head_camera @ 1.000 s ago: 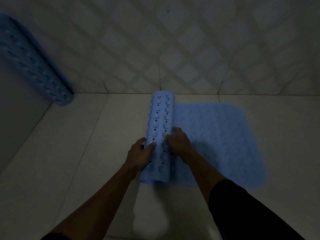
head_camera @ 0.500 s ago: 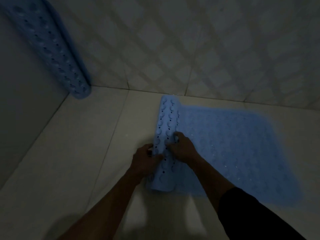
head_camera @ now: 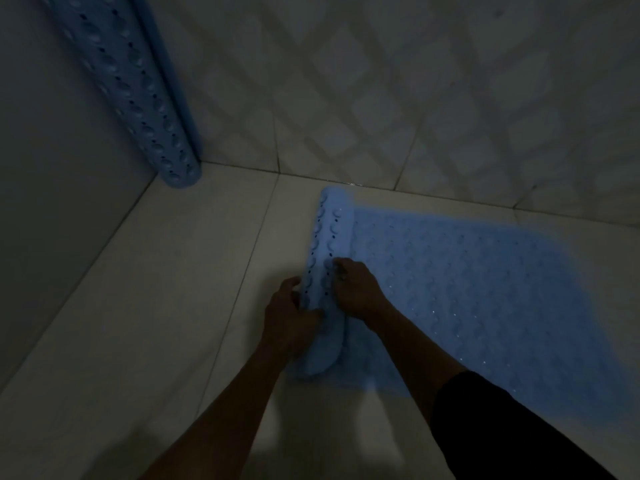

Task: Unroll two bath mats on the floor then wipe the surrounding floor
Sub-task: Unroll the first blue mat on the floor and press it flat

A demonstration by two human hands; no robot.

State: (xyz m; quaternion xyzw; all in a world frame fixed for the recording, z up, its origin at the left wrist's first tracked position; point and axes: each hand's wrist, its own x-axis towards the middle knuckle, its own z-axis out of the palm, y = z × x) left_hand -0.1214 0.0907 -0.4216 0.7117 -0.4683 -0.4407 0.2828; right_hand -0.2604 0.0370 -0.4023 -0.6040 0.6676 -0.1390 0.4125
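A light blue bath mat (head_camera: 485, 292) with holes and bumps lies partly flat on the pale tiled floor, spreading to the right. Its rolled part (head_camera: 329, 244) runs from the back wall toward me. My left hand (head_camera: 287, 317) grips the roll's left side near its front end. My right hand (head_camera: 356, 289) presses on the roll's right side, fingers curled onto it. A second blue mat (head_camera: 135, 88), fully rolled, stands tilted in the back left corner against the wall.
A wall (head_camera: 52, 168) closes in on the left and a diamond-patterned tiled wall (head_camera: 415, 98) at the back. Bare floor tiles (head_camera: 156, 306) stretch left of the roll toward the corner. The room is dim.
The roll has turned further left and grown thinner, so more flat mat shows on the right. Both hands stayed on it. The view shifted, bringing the corner mat closer.
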